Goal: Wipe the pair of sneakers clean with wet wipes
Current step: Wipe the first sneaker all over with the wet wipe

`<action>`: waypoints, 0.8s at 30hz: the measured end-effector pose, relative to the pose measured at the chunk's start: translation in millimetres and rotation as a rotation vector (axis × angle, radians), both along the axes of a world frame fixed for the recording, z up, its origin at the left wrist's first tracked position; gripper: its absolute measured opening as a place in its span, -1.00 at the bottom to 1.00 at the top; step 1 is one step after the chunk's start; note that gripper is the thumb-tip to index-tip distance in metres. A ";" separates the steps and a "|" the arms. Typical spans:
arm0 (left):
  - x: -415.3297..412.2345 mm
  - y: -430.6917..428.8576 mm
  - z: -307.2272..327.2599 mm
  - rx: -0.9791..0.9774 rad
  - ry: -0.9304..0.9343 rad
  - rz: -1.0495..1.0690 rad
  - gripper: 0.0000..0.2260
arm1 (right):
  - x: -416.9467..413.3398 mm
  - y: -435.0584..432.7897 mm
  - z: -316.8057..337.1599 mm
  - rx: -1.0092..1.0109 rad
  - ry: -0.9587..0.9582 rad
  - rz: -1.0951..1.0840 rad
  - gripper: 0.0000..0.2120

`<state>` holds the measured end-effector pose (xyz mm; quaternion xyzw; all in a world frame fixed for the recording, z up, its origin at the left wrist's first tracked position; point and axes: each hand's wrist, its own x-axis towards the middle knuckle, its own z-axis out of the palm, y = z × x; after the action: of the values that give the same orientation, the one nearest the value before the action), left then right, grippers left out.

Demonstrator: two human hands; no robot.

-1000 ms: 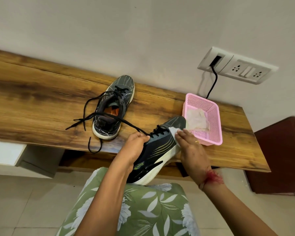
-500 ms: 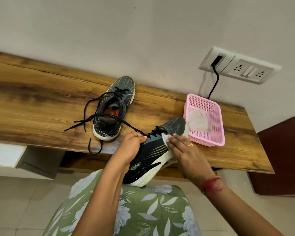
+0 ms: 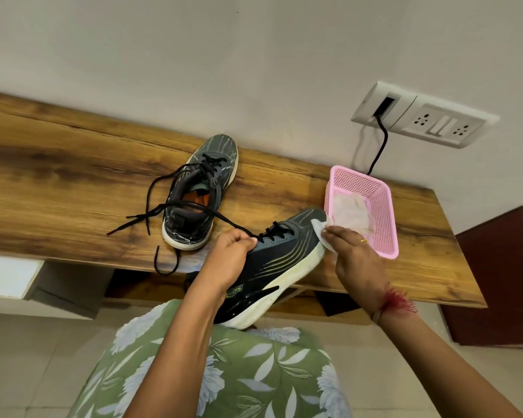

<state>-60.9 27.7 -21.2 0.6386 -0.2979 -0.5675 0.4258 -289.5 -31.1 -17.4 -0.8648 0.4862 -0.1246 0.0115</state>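
The left hand [image 3: 230,257] is gripping the dark grey white-soled sneaker [image 3: 281,260] at its laces, and the right hand [image 3: 354,260] is pinching a white wet wipe [image 3: 320,232] on its toe, at two o'clock.

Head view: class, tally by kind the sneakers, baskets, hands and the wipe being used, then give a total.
Sneakers: 2, resting sneaker and held sneaker
Pink basket: 1
Hands: 2, left hand and right hand
Wipe in use: 1
Total: 6
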 end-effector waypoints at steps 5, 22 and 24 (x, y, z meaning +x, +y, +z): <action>2.8 -0.3 -3.7 -0.025 0.015 -0.008 -0.84 | 10.0 27.9 2.8 0.054 0.071 0.252 -0.53; 4.4 3.7 -5.7 -0.072 0.025 -0.034 -0.78 | 3.1 3.5 3.9 0.070 0.043 0.218 -0.63; 5.9 3.5 -5.6 -0.070 0.033 -0.044 -0.79 | 9.6 25.4 -0.7 0.119 0.013 0.241 -0.57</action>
<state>-55.0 31.2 -26.8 0.6073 -0.3243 -0.5765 0.4402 -279.9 -5.6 -18.1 -0.9156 0.3854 -0.0874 0.0744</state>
